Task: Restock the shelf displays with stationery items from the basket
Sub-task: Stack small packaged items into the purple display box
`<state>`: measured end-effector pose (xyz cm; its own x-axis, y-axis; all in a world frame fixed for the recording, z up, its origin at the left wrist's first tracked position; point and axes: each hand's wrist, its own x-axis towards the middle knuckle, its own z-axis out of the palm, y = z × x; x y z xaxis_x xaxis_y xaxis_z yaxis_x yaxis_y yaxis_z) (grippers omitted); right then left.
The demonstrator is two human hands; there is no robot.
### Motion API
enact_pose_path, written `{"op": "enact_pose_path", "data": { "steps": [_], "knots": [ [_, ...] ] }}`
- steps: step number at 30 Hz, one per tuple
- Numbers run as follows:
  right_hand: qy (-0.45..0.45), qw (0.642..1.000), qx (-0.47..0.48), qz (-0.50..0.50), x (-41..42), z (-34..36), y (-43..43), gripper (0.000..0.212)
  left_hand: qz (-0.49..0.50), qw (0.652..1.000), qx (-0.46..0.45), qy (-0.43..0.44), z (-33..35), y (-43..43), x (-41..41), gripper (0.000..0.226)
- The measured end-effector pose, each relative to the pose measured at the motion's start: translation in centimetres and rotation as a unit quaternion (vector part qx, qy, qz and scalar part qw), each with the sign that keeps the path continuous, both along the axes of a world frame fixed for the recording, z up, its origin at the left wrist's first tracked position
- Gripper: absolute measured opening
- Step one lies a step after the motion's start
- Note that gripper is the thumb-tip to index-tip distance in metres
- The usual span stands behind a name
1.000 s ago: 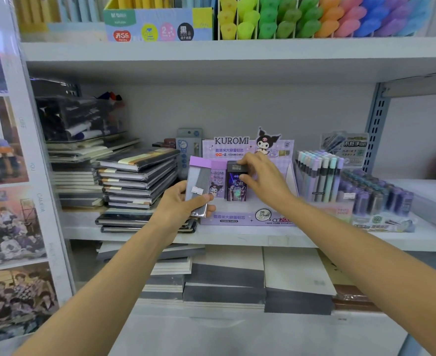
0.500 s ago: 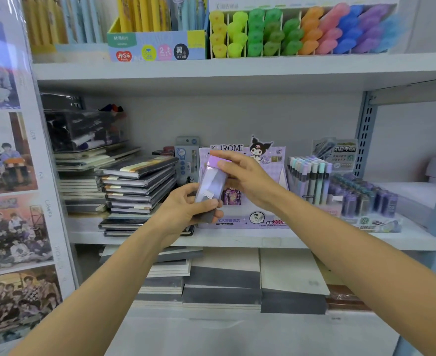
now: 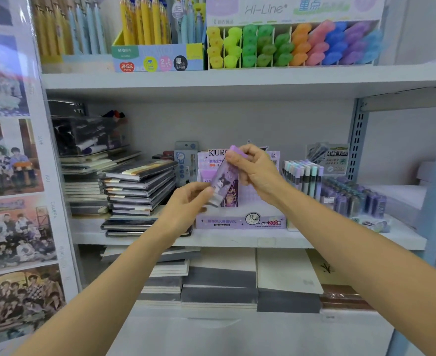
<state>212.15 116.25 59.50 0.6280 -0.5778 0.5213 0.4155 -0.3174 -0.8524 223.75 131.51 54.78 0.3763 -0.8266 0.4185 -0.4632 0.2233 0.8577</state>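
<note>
Left hand [image 3: 186,204] and right hand [image 3: 258,173] pinch tilted case [image 3: 223,180].

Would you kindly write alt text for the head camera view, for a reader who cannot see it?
The left hand holds the lower end and the right hand pinches the top of a tilted slim purple plastic lead case, in front of a purple cardboard display box on a white metal shelf. Stacked dark notebooks lie left of the box.
</note>
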Motion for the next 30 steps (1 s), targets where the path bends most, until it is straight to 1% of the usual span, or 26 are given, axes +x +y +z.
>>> {"op": "enact_pose_path", "data": {
  "steps": [1,2,3,4,5,7,9,11,15,20,22,25,30],
  "knots": [
    [-0.006,0.999,-0.013,-0.037,-0.1,0.0,-0.3,0.025,0.073,0.994,-0.012,-0.085,-0.4,0.1,0.3,0.026],
    [-0.009,0.997,-0.031,-0.069,-0.3,0.0,-0.6,0.029,0.136,0.973,-0.018,-0.183,-1.0,0.2,0.7,0.027],
    [-0.009,0.995,-0.048,-0.091,-0.5,0.0,-0.8,0.029,0.175,0.945,-0.015,-0.276,-1.6,0.3,1.0,0.029],
    [-0.006,0.992,-0.066,-0.107,-0.6,-0.1,-1.0,0.028,0.193,0.916,-0.004,-0.353,-2.3,0.3,1.3,0.034],
    [0.000,0.990,-0.079,-0.115,-0.7,-0.2,-1.1,0.025,0.196,0.890,0.019,-0.412,-3.1,0.3,1.5,0.039],
    [0.018,0.986,-0.106,-0.129,-0.4,-0.4,-1.2,0.019,0.191,0.840,0.080,-0.501,-4.8,0.0,1.8,0.049],
    [0.041,0.978,-0.140,-0.152,0.2,-0.8,-1.3,0.016,0.193,0.798,0.131,-0.555,-6.2,-0.3,2.0,0.059],
    [0.060,0.967,-0.186,-0.165,1.0,-1.2,-1.3,0.013,0.200,0.784,0.144,-0.570,-7.0,-0.6,2.2,0.063],
    [0.113,0.940,-0.267,-0.180,3.0,-2.2,-1.2,0.010,0.212,0.780,0.122,-0.576,-7.6,-0.7,2.2,0.063],
    [0.171,0.884,-0.376,-0.219,4.6,-3.0,-1.4,0.024,0.216,0.782,0.102,-0.576,-7.9,-0.6,2.0,0.063],
    [0.190,0.868,-0.403,-0.219,5.0,-2.3,-1.7,0.022,0.220,0.781,0.100,-0.576,-8.0,-0.7,2.0,0.063],
    [0.204,0.854,-0.429,-0.210,5.9,-1.7,-2.0,0.016,0.224,0.785,0.093,-0.571,-8.1,-0.7,2.0,0.063],
    [0.204,0.836,-0.440,-0.257,7.6,-2.9,-1.4,0.026,0.229,0.789,0.093,-0.563,-8.2,-0.7,1.9,0.062]
  ]
}}
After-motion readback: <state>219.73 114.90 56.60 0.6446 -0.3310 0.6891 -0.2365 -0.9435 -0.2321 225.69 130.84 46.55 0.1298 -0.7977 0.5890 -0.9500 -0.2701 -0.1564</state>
